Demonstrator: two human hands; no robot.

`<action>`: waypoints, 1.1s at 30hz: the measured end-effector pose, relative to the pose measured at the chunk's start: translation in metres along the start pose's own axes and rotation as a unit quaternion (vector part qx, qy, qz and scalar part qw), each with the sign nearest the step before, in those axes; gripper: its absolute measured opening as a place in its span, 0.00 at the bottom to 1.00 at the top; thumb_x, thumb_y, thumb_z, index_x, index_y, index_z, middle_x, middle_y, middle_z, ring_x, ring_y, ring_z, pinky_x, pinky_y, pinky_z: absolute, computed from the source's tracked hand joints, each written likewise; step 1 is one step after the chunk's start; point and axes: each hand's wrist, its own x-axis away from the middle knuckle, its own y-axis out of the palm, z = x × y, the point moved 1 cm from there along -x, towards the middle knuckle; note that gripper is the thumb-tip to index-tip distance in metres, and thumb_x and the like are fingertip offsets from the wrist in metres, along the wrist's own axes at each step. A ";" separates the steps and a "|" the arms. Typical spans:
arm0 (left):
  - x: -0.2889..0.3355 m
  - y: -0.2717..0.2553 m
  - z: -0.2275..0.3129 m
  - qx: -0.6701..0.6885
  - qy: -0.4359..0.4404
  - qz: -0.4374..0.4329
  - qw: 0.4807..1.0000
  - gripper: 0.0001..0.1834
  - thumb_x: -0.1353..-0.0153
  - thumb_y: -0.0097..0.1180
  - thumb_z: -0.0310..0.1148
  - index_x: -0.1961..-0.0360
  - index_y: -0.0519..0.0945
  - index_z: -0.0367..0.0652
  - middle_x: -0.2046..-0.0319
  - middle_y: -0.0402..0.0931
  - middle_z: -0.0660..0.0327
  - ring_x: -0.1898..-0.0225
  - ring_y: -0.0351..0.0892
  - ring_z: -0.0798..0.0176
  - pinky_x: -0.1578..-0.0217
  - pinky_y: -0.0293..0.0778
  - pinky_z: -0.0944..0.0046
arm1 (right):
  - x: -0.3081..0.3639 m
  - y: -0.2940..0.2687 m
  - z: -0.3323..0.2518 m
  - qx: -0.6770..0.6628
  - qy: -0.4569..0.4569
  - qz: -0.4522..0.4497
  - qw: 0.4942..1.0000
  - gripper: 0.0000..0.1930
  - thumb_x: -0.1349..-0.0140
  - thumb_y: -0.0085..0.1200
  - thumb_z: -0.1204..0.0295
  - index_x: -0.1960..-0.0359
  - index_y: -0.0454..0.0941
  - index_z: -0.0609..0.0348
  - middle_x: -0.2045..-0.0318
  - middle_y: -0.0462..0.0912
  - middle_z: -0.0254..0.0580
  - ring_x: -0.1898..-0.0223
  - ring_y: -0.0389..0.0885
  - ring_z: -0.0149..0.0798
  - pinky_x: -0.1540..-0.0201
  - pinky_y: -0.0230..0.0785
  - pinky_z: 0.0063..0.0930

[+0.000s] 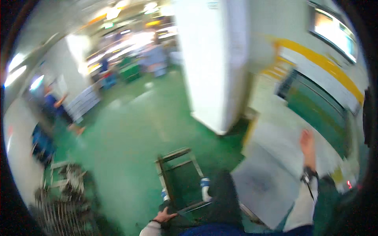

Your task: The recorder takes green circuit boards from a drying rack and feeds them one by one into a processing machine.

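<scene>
One arm stretched wide, the other drawn in low

The right hand (307, 142) reached out over the pale worktop (281, 128) at the person's right; blur smeared its fingers, so I could not tell whether they were open or curled, and no held thing could be made out; whether it touched the surface or hung above it was equally unclear; the arm, with a watch (308, 176) at its wrist, may have been set wide for balance.

The left hand (165, 216) lay low by the left knee of the dark trousers (226, 198); its fingers pointed inward, but I could not tell whether they gripped anything or only rested there; that place seemed to suit bracing the body.

A gray panel (265, 181) formed the near end of the worktop, just beside the right leg; so placed, it seemed within easy reach; a green belt (317, 108) ran along the far side.

A metal frame (168, 173) sat low on the green floor (130, 133) between the shoes (205, 189), perhaps as a support, though contact with them could not be confirmed; metal racks (65, 196) stood grouped at the left, presumably to stay out from underfoot; a co-worker (57, 104) was well apart, near pale boxes (83, 102).
</scene>
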 end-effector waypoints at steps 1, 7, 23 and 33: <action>0.007 0.000 -0.021 0.008 -0.031 0.016 0.999 0.68 0.62 0.57 0.80 0.26 0.49 0.50 0.35 0.52 0.29 0.34 0.57 0.31 0.36 0.59 0.44 | 0.012 0.037 0.042 0.037 0.025 0.058 0.997 0.16 0.32 0.50 0.57 0.53 0.76 0.55 0.56 0.81 0.38 0.57 0.78 0.34 0.55 0.70 0.25; -0.016 0.022 -0.053 -0.004 -0.100 0.062 0.993 0.67 0.62 0.54 0.82 0.26 0.49 0.57 0.36 0.54 0.27 0.34 0.57 0.31 0.38 0.61 0.42 | 0.066 0.087 0.185 0.047 0.218 0.031 0.974 0.13 0.34 0.51 0.57 0.67 0.79 0.51 0.74 0.81 0.27 0.78 0.73 0.26 0.75 0.65 0.21; 0.003 0.034 -0.062 0.102 -0.079 0.084 0.988 0.67 0.64 0.57 0.81 0.26 0.48 0.60 0.35 0.48 0.22 0.31 0.47 0.25 0.36 0.57 0.39 | 0.227 0.289 0.384 0.711 0.048 -0.293 0.638 0.18 0.47 0.59 0.56 0.65 0.84 0.60 0.61 0.85 0.48 0.55 0.81 0.49 0.52 0.72 0.40; -0.010 0.034 -0.071 0.077 -0.113 0.075 0.988 0.68 0.67 0.59 0.80 0.26 0.47 0.63 0.33 0.44 0.24 0.31 0.47 0.27 0.35 0.56 0.38 | 0.220 0.295 0.384 0.752 0.056 -0.313 0.577 0.19 0.48 0.56 0.55 0.63 0.85 0.57 0.60 0.84 0.51 0.55 0.80 0.54 0.51 0.71 0.45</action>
